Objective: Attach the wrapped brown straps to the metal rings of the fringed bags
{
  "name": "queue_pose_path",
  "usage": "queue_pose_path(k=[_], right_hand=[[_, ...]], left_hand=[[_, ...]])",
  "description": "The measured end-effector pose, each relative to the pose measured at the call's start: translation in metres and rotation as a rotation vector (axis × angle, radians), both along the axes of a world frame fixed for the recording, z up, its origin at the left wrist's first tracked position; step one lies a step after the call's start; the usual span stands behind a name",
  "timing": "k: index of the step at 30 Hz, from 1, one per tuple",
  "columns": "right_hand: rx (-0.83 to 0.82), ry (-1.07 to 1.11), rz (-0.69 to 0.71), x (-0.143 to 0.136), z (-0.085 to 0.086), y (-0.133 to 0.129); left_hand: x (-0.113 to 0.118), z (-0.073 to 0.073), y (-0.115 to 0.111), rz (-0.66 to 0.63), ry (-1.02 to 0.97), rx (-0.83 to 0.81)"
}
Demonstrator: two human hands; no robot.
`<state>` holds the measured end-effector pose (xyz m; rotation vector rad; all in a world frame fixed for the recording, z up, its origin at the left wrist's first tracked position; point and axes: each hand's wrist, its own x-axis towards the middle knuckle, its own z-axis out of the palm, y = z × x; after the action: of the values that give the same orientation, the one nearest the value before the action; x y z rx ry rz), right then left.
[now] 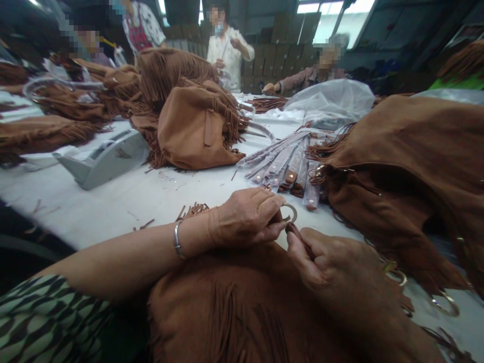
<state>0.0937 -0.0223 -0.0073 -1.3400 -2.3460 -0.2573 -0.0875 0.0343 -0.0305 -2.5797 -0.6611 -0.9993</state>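
A brown fringed suede bag (234, 297) lies close to my body, below both hands. My left hand (249, 214) is closed round a brown leather piece of it, beside a metal ring (290, 213). The ring sticks out between my two hands. From the right, my right hand (333, 262) pinches a narrow brown leather strap (298, 237), whose tip touches or nearly touches the ring. The fingers of my left hand partly hide the ring's left side.
Plastic-wrapped straps (280, 161) lie beyond my hands. A grey tape dispenser (109, 156) stands left of a tan bag (192, 126). A large brown bag (419, 151) fills the right side of the white table (109, 212). Several people are across it.
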Motion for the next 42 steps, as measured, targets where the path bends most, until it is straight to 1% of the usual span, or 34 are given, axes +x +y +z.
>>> queue_pose_path(k=[2, 5, 11, 16, 19, 23, 25, 26, 29, 31, 32, 34, 36, 39, 42], right_hand=[[0.038, -0.021, 0.007, 0.000, -0.001, 0.000], [0.015, -0.030, -0.005, 0.000, -0.001, 0.001], [-0.016, -0.039, -0.095, -0.003, -0.005, 0.000], [0.028, -0.027, -0.152, -0.006, -0.010, 0.001], [-0.010, -0.014, -0.183, -0.006, -0.010, 0.002], [-0.161, 0.028, -0.223, -0.004, -0.005, 0.004], [-0.280, 0.110, -0.222, 0.001, -0.002, 0.007], [-0.355, 0.175, -0.196, 0.004, -0.001, 0.010], [-0.630, 0.413, -0.044, 0.013, 0.003, 0.017], [-0.776, 0.554, 0.015, 0.018, 0.004, 0.021], [-0.833, 0.611, 0.026, 0.019, 0.005, 0.023], [-0.915, 0.704, 0.019, 0.019, 0.005, 0.024], [-0.988, 0.780, 0.003, 0.018, 0.004, 0.024], [-1.051, 0.889, -0.013, 0.017, 0.001, 0.023], [-1.111, 0.979, -0.015, 0.017, -0.005, 0.025]], left_hand=[[0.000, -0.001, 0.000, 0.004, 0.005, 0.008], [0.000, -0.002, 0.001, 0.003, 0.000, 0.029], [0.003, -0.001, 0.000, 0.046, -0.001, 0.076], [0.005, -0.003, 0.000, 0.068, -0.031, 0.056], [0.005, -0.003, 0.002, 0.052, 0.044, -0.029], [0.003, 0.000, 0.004, 0.004, 0.138, -0.197], [0.001, 0.002, 0.005, -0.013, 0.166, -0.290], [0.001, 0.002, 0.005, -0.036, 0.183, -0.341], [0.001, 0.002, 0.004, -0.127, 0.237, -0.470], [0.003, 0.002, 0.002, -0.117, 0.264, -0.504], [0.005, 0.003, 0.000, -0.076, 0.273, -0.505], [0.007, 0.005, -0.004, 0.024, 0.293, -0.496], [0.009, 0.009, -0.006, 0.060, 0.332, -0.507], [0.008, 0.013, -0.005, -0.008, 0.369, -0.576], [0.005, 0.014, -0.002, -0.058, 0.363, -0.630]])
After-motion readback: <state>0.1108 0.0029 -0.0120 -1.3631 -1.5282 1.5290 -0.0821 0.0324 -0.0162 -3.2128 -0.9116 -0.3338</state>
